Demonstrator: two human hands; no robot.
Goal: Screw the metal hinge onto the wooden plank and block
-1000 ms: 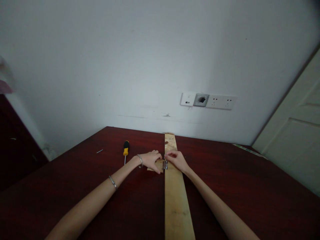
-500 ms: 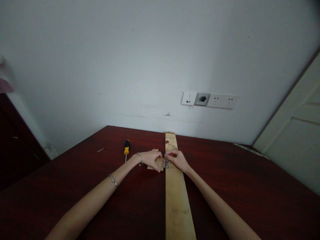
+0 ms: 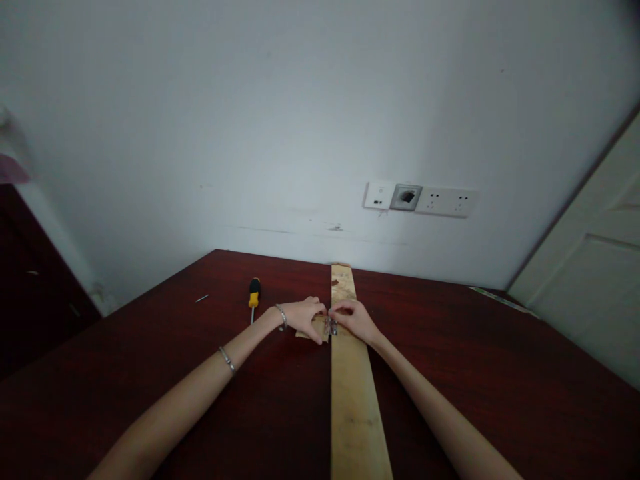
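A long wooden board (image 3: 354, 400) lies lengthwise on the dark red table. Against its left edge sits a short piece of wood (image 3: 305, 333), and a small metal hinge (image 3: 333, 327) spans the joint between the two. My left hand (image 3: 304, 315) grips the short piece, thumb on the near side and fingers on the far side. Over the hinge, my right hand (image 3: 353, 317) rests on the board with thumb and fingertips pinched together. Whatever sits in that pinch is too small to make out.
A screwdriver (image 3: 255, 293) with a black and yellow handle lies left of my left hand. Farther left is a thin metal rod (image 3: 201, 298). Behind the table (image 3: 425, 313) stands a wall with sockets (image 3: 445, 201). A flat strip (image 3: 503, 300) lies at the back right.
Both hands keep nearly the same place at the hinge. My right fingertips have shifted slightly, and the view has tilted a little.
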